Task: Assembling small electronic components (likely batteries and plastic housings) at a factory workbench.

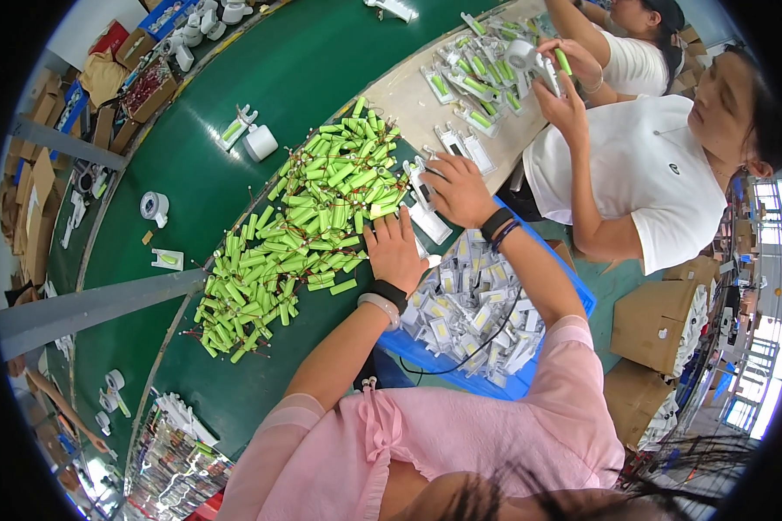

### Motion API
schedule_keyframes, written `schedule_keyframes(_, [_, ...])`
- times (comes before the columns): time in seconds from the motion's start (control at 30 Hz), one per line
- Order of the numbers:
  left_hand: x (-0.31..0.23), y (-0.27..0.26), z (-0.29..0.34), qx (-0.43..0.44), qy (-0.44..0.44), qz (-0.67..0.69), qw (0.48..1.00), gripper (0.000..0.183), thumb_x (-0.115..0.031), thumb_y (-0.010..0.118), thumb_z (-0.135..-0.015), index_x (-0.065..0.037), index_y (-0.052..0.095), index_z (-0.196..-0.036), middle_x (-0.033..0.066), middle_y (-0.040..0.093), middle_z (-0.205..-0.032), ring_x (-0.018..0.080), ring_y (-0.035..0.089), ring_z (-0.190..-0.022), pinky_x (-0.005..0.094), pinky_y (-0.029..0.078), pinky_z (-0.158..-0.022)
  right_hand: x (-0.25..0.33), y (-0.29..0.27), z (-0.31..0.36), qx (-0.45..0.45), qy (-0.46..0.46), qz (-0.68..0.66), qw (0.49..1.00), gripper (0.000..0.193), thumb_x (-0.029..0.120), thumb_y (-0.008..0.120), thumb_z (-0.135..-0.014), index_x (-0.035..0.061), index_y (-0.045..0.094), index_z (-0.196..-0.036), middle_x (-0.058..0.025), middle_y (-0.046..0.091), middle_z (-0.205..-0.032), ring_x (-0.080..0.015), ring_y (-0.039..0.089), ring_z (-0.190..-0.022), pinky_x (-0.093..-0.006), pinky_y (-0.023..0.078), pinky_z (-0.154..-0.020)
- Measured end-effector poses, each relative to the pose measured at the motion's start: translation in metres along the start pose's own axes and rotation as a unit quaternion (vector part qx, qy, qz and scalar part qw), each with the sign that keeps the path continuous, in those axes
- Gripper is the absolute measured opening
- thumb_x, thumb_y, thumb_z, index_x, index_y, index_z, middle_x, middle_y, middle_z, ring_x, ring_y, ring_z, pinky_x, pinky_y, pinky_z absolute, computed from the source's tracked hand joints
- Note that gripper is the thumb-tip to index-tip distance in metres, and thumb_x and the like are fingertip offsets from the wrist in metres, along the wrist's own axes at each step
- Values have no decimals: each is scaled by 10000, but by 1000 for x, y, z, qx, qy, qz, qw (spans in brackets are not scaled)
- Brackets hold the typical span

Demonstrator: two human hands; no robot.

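Heaped, bright-green wired cylinders point(321, 220); left fingers point(393, 229) slightly spread, right fingers point(444, 173) bent, both holds unclear

Black wristbands point(389, 295) and a pale bangle point(380, 309) accompany a bow-tied, short-sleeved pink top point(487, 425).

Green tabletop point(204, 195) passable beyond battery pile point(321, 204); grey bar point(104, 310) obstructs left

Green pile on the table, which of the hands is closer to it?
Left. The left hand is right at the lower right edge of the green pile; the right hand is farther right, by a white casing.
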State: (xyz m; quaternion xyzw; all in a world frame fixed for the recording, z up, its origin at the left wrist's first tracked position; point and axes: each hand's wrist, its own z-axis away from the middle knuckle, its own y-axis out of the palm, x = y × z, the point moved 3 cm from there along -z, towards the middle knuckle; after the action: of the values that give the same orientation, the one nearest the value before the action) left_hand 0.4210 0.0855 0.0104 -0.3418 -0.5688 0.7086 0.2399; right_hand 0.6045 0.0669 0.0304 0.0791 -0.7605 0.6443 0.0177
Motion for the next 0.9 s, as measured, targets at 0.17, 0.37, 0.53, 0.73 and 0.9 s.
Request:
schedule_keyframes(0.17, [2, 1, 2, -2, 14, 35, 999, 1094, -530, 815, -673, -13, 329, -1506, 184, 449, -1368, 366, 403, -1271, 546, 284, -1104, 15, 19, 3, -41, 120, -82, 989, 365, 272, 715, -812, 107, 643, -1129, -93, 598, -1191, -293, 512, -1177, -436, 372, -978])
schedule_keyframes(0.37, [-4, 7, 4, 6, 4, -10, 1000, 1127, -610, 758, -704, 6, 282, -1518, 170, 447, -1374, 358, 377, -1304, 548, 240, -1138, -12, 16, 28, -4, 187, -13, 982, 318, 217, 726, -799, 104, 660, -1089, -88, 643, -1079, -302, 549, -1104, -438, 395, -934])
schedule_keyframes(0.53, [3, 9, 6, -4, -9, 11, 1000, 1106, -591, 769, -691, 16, 321, -1500, 156, 433, -1422, 398, 374, -1331, 563, 241, -1140, -3, 17, 26, -62, 212, -48, 974, 326, 191, 718, -787, 66, 643, -1078, -138, 648, -1051, -343, 578, -1040, -465, 428, -891])
schedule_keyframes(0.73, [5, 2, 15, -82, -5, 56, 995, 820, -357, 728, -728, 25, 451, -1399, 182, 512, -1354, 365, 451, -1271, 507, 352, -1073, 23, 5, 36, -125, 187, -92, 970, 395, 80, 729, -747, 0, 607, -1114, -213, 629, -1165, -408, 592, -1076, -473, 471, -931])
schedule_keyframes(0.9, [19, -10, 36, -164, 57, 142, 975, 540, -185, 653, -727, 45, 584, -1211, 177, 567, -1235, 324, 528, -1132, 422, 442, -899, 59, 6, 61, -70, 168, -209, 961, 333, 59, 644, -860, -20, 607, -1182, -240, 603, -1221, -426, 548, -1157, -465, 413, -1024])
